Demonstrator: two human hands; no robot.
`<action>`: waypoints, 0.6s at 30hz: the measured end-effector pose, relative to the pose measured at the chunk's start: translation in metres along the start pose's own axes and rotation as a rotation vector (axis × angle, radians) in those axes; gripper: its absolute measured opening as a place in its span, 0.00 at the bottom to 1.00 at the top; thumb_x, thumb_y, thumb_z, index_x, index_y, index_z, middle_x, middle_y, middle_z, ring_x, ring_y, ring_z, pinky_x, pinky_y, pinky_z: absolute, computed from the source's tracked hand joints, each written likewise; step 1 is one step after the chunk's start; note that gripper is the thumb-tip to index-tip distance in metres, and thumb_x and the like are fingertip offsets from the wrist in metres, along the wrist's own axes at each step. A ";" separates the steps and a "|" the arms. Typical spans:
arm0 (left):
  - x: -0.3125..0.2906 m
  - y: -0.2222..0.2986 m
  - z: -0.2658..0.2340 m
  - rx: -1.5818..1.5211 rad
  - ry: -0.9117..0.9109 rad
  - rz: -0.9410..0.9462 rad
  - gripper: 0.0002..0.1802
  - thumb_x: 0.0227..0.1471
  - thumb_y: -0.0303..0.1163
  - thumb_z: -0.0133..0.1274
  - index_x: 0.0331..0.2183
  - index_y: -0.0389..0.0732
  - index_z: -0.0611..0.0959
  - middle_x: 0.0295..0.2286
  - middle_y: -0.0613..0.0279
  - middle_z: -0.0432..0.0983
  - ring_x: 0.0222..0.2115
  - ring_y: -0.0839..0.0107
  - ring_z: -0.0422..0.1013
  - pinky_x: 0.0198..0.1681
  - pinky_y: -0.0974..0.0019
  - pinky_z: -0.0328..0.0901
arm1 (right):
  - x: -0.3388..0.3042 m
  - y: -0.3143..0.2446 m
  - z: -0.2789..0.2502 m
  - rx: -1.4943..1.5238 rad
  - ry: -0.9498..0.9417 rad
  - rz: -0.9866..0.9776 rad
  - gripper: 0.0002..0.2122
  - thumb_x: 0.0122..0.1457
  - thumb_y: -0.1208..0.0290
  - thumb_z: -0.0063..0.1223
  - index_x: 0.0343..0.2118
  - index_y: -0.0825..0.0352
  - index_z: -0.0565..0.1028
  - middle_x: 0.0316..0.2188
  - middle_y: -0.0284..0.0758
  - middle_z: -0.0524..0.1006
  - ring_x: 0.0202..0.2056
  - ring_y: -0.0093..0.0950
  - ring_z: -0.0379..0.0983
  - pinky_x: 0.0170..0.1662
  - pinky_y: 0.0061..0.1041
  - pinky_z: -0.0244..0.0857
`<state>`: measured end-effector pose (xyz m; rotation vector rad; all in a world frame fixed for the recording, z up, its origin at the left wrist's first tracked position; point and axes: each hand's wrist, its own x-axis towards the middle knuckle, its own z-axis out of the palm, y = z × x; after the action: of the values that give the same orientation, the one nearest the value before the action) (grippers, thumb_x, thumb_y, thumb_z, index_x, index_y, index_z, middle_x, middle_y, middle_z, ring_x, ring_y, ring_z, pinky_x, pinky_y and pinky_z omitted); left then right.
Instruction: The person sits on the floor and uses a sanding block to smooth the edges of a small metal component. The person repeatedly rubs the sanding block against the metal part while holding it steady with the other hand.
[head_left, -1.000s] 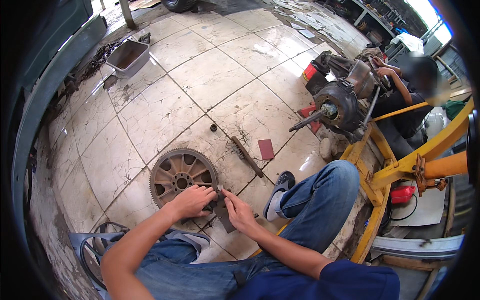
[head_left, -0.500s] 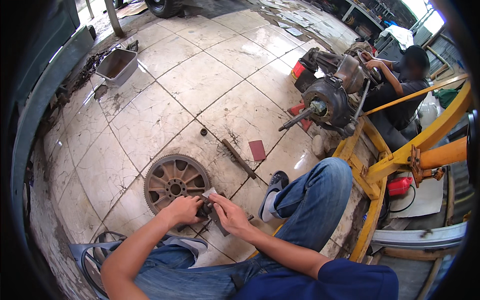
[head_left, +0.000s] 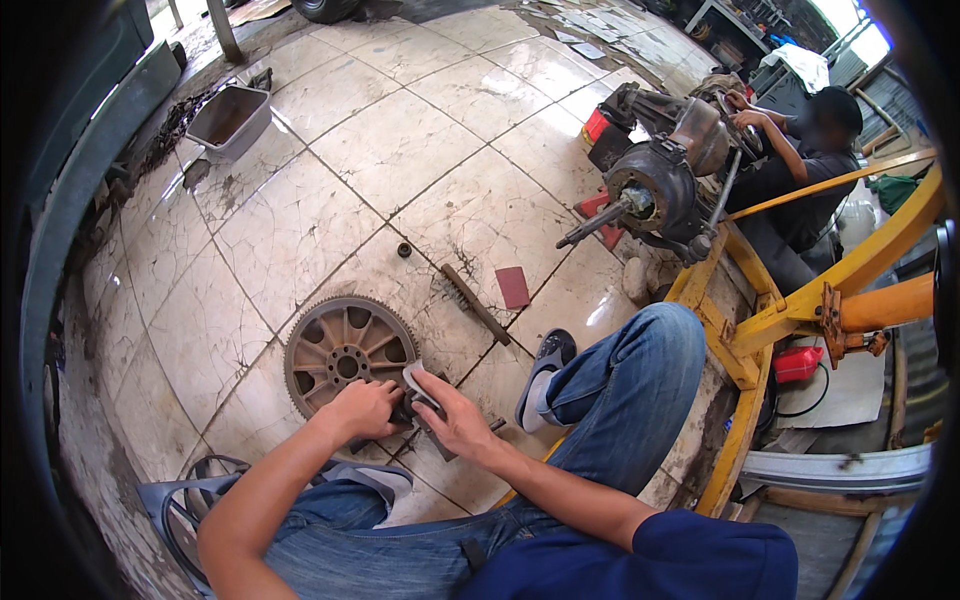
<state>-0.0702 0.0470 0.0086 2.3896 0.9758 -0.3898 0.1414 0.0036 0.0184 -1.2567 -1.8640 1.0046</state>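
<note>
My left hand (head_left: 366,408) is closed on a dark metal part (head_left: 404,412), low over the tiles by the near edge of a toothed flywheel (head_left: 385,372). The part's full shape is hidden by my fingers. In my right hand (head_left: 458,422) a curled, pale grey sheet (head_left: 411,375) is pinched between thumb and fingers, against or just above that part. A dark flat metal piece (head_left: 437,443) shows below my right hand. Beyond the flywheel lie a small black ring (head_left: 404,250), a long brown metal bar (head_left: 474,305) and a reddish-brown square of sandpaper (head_left: 512,287).
At the right, a greasy gearbox or axle assembly (head_left: 655,190) rests on a red stand, with another person (head_left: 800,170) working behind it. A yellow steel frame (head_left: 740,350) stands by my right knee. A grey plastic tub (head_left: 232,125) is at the far left.
My right hand has shifted slightly, and the pale sheet in it now stands more upright and curled. The view has moved a little; the things on the floor lie as before.
</note>
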 end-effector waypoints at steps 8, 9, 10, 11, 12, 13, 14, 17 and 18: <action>0.002 0.004 -0.004 -0.047 -0.061 -0.022 0.41 0.50 0.59 0.54 0.52 0.33 0.75 0.53 0.48 0.70 0.48 0.52 0.72 0.51 0.54 0.68 | 0.000 0.009 0.002 0.188 -0.022 0.156 0.18 0.64 0.74 0.49 0.57 0.69 0.69 0.52 0.48 0.74 0.50 0.41 0.74 0.52 0.32 0.69; 0.002 0.006 -0.008 -0.050 -0.105 -0.038 0.42 0.50 0.58 0.54 0.54 0.33 0.73 0.53 0.49 0.70 0.48 0.52 0.72 0.52 0.54 0.67 | 0.000 0.008 0.002 0.186 -0.032 0.185 0.18 0.65 0.74 0.48 0.57 0.69 0.69 0.52 0.47 0.74 0.49 0.41 0.75 0.51 0.33 0.69; 0.001 0.005 -0.008 -0.048 -0.091 -0.037 0.42 0.50 0.58 0.54 0.54 0.32 0.74 0.53 0.49 0.70 0.48 0.52 0.72 0.51 0.54 0.67 | 0.000 0.007 0.001 0.184 -0.042 0.215 0.18 0.65 0.74 0.48 0.57 0.69 0.69 0.51 0.47 0.75 0.48 0.40 0.76 0.50 0.33 0.69; 0.000 0.004 -0.007 -0.045 -0.076 -0.037 0.42 0.50 0.59 0.53 0.53 0.32 0.74 0.52 0.49 0.70 0.48 0.52 0.72 0.51 0.54 0.67 | 0.001 0.006 0.000 0.181 -0.052 0.245 0.18 0.65 0.74 0.47 0.57 0.69 0.69 0.51 0.47 0.75 0.47 0.40 0.76 0.50 0.33 0.70; -0.001 0.003 -0.007 -0.043 -0.061 -0.035 0.42 0.50 0.59 0.53 0.52 0.32 0.74 0.52 0.48 0.71 0.48 0.52 0.72 0.51 0.54 0.67 | 0.001 0.005 -0.001 0.159 -0.077 0.286 0.18 0.65 0.74 0.47 0.57 0.69 0.69 0.50 0.47 0.75 0.46 0.41 0.76 0.49 0.33 0.70; -0.001 0.004 -0.008 -0.052 -0.071 -0.044 0.41 0.51 0.59 0.53 0.52 0.31 0.74 0.51 0.48 0.71 0.48 0.52 0.72 0.51 0.54 0.68 | 0.002 0.005 -0.003 0.137 -0.101 0.326 0.18 0.66 0.73 0.46 0.57 0.68 0.69 0.49 0.48 0.76 0.45 0.41 0.77 0.48 0.34 0.70; -0.002 0.004 -0.008 -0.061 -0.081 -0.054 0.41 0.51 0.60 0.53 0.52 0.31 0.75 0.51 0.48 0.71 0.48 0.52 0.72 0.51 0.54 0.68 | 0.003 0.004 -0.003 0.114 -0.125 0.367 0.18 0.66 0.73 0.46 0.58 0.68 0.69 0.48 0.48 0.76 0.45 0.42 0.77 0.48 0.34 0.70; 0.000 0.005 -0.015 -0.061 -0.086 -0.037 0.41 0.51 0.59 0.53 0.51 0.31 0.75 0.50 0.48 0.72 0.48 0.52 0.73 0.50 0.54 0.68 | -0.001 0.008 0.003 0.159 0.100 0.106 0.17 0.67 0.70 0.45 0.58 0.66 0.69 0.46 0.49 0.77 0.43 0.45 0.77 0.45 0.34 0.70; -0.001 0.006 -0.014 -0.058 -0.084 -0.025 0.40 0.51 0.59 0.53 0.50 0.31 0.75 0.50 0.48 0.72 0.47 0.52 0.73 0.50 0.54 0.68 | -0.004 0.010 0.005 0.126 0.051 0.200 0.17 0.67 0.69 0.45 0.58 0.65 0.69 0.45 0.50 0.77 0.43 0.45 0.77 0.45 0.35 0.70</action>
<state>-0.0653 0.0509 0.0227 2.2921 0.9668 -0.4619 0.1429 0.0011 0.0074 -1.3984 -1.6338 1.1653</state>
